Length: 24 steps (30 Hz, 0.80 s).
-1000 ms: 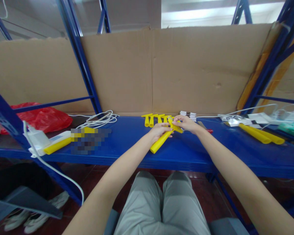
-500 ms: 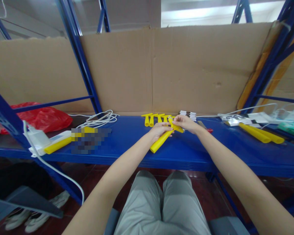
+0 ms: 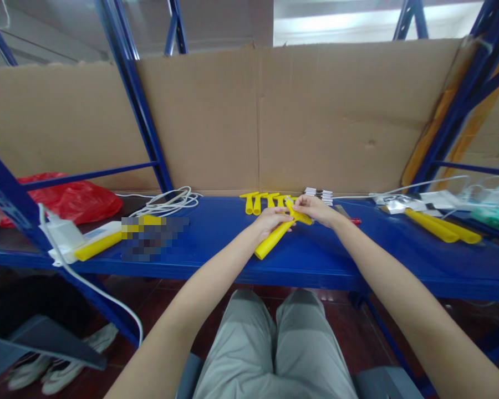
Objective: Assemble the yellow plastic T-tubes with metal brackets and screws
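A yellow T-shaped tool (image 3: 272,242), its shape like a scraper, is held tilted above the blue shelf, its round hollow handle towards me. Around the handle near the head, the fingers of my left hand (image 3: 271,220) are closed. My right hand (image 3: 314,208) pinches the head of the same tool; a small clear or shiny bit shows at the head's upper end, too small to name. Behind my hands, several more yellow T-shaped tools (image 3: 256,204) lie in a row, handles facing me.
Small white-and-black packs (image 3: 318,195) and a red-handled tool (image 3: 355,221) lie by my right hand. Yellow tubes (image 3: 434,226) and silvery packets (image 3: 400,203) are farther right. On the left are a coiled white cable (image 3: 178,200), a power strip (image 3: 95,235) and a red bag (image 3: 79,197). Cardboard (image 3: 316,116) stands behind.
Almost nothing differs. Both hands keep the yellow T-shaped tool in the same spot, with only a very slight shift of the right hand's fingers at its head.
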Each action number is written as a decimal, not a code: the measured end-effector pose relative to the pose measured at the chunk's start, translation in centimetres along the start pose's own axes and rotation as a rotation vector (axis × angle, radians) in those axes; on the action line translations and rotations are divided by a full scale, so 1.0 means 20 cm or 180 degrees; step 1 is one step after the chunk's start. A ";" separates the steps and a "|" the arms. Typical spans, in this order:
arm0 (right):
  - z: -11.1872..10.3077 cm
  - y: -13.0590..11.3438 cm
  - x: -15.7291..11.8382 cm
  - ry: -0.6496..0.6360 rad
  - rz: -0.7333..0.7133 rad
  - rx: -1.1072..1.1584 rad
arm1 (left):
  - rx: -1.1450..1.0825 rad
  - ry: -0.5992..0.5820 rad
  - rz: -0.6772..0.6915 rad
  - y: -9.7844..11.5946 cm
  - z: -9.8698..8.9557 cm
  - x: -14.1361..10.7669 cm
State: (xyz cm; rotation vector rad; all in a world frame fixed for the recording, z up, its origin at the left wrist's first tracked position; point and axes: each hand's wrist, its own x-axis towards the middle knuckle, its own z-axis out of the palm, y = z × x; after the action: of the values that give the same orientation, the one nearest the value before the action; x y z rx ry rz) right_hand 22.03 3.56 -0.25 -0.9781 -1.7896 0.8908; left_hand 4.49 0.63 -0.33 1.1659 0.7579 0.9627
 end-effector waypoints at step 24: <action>-0.02 -0.03 -0.01 0.0256 -0.0410 -0.1933 | 0.0159 0.0137 -0.0070 0.01 0.00 0.00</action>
State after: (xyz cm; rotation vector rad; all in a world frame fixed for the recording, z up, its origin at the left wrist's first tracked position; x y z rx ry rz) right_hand 22.25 3.17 0.34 -1.2295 -2.0704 0.2135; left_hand 4.38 0.61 -0.13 1.1810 0.8319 0.9577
